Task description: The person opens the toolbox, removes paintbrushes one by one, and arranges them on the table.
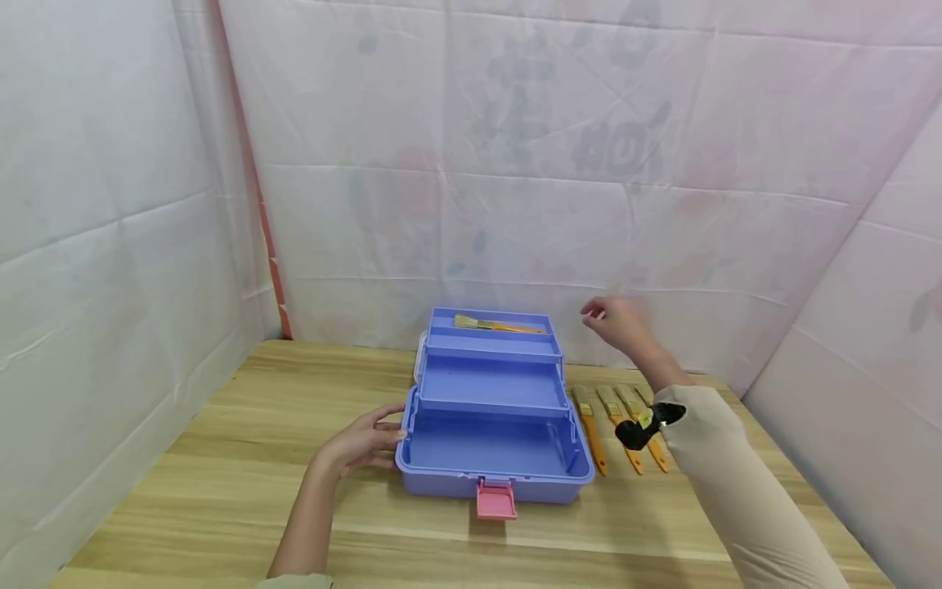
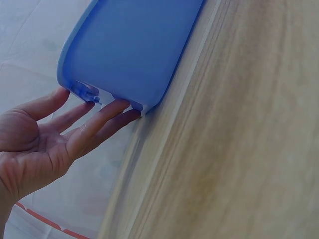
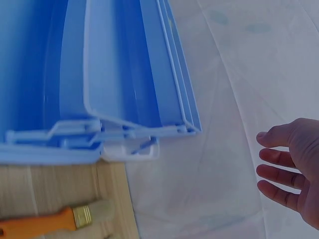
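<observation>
A blue-purple toolbox [image 1: 493, 483] with stepped trays stands unfolded on the wooden table, its pink latch [image 1: 496, 501] hanging down in front. In its top tray lies a paintbrush [image 1: 508, 327] with an orange handle, bristles to the left. My left hand [image 1: 368, 442] touches the box's left side, fingers extended; the left wrist view shows the fingertips [image 2: 119, 103] against the wall and the thumb near the rim. Raised in the air right of the top tray, my right hand [image 1: 616, 321] holds nothing, its fingers loosely bent and apart in the right wrist view.
Several more orange-handled paintbrushes [image 1: 591, 433] lie side by side on the table [image 1: 294, 393], right of the box, partly behind the right forearm. White patterned sheeting [image 1: 353, 229] hangs behind the table and at both sides. A black wrist camera [image 1: 648, 425] sits on the right sleeve.
</observation>
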Tool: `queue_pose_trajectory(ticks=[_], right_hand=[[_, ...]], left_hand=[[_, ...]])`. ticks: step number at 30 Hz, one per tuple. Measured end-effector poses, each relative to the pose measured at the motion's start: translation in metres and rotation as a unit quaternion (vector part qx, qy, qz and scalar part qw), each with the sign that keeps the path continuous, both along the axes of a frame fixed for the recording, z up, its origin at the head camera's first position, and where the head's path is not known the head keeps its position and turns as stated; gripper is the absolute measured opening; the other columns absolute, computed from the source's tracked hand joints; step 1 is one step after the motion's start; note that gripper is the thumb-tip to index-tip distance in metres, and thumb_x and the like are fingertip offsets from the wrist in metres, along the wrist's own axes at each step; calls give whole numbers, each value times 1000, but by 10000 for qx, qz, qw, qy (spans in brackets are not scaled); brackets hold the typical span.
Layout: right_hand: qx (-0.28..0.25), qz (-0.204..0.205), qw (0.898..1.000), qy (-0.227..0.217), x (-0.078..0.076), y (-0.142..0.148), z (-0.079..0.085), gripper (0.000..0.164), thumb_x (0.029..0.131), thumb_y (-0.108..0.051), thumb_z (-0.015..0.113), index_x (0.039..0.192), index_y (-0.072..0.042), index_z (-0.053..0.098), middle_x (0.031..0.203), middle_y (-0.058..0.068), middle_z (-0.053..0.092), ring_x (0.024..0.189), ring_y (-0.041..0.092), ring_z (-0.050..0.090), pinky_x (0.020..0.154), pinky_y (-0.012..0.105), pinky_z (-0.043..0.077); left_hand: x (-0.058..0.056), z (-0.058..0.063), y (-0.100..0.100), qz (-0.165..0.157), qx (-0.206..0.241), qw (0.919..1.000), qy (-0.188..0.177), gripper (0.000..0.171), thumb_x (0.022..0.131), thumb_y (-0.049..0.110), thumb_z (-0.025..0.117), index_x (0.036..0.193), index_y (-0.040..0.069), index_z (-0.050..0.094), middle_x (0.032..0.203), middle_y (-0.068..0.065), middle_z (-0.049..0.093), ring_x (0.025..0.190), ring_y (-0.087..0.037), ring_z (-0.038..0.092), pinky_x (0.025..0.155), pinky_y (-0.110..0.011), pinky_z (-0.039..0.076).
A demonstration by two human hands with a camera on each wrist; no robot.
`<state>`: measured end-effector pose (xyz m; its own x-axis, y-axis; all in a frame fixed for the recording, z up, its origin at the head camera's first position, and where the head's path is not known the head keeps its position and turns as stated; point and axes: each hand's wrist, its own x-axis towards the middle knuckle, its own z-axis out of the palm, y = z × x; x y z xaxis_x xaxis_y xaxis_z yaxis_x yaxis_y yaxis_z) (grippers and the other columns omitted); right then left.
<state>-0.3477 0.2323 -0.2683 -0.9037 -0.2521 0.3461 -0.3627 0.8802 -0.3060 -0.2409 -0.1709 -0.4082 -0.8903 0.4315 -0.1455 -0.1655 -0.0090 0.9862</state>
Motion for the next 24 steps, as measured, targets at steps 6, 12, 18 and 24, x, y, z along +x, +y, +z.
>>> queue_pose_trajectory(ticks=[6, 12, 18, 24], right_hand=[[-32, 106, 9998, -156, -10, -25, 0, 18, 88, -9, 57, 98, 5, 64, 88, 17, 61, 79, 29, 56, 68, 42, 46], [270, 33, 9994, -212, -19, -43, 0, 16, 85, -9, 59, 95, 3, 65, 83, 13, 61, 76, 28, 55, 68, 41, 44], [451, -58, 9979, -467, -30, -54, -7, 18, 85, -9, 59, 96, 2, 66, 83, 12, 61, 76, 27, 55, 67, 39, 45], [450, -81, 9975, -533, -39, -63, -17, 16, 83, -10, 61, 93, 1, 66, 81, 11, 61, 74, 26, 54, 67, 38, 45]], left_hand=[[1, 0, 0, -52, 45, 10000, 62, 62, 92, 8, 54, 142, -3, 19, 133, -35, 34, 109, -42, 49, 76, -50, 49], [3, 0, 0, -72, 80, 9999, 85, 63, 92, 7, 54, 142, -4, 18, 133, -36, 32, 109, -43, 49, 76, -51, 49], [3, -1, 0, -8, 28, 10000, -3, 62, 92, 7, 54, 142, -3, 20, 133, -35, 33, 108, -41, 51, 76, -49, 49], [5, -1, -1, 43, 11, 10000, -40, 61, 91, 7, 54, 142, -2, 21, 133, -35, 34, 107, -41, 51, 76, -49, 49]])
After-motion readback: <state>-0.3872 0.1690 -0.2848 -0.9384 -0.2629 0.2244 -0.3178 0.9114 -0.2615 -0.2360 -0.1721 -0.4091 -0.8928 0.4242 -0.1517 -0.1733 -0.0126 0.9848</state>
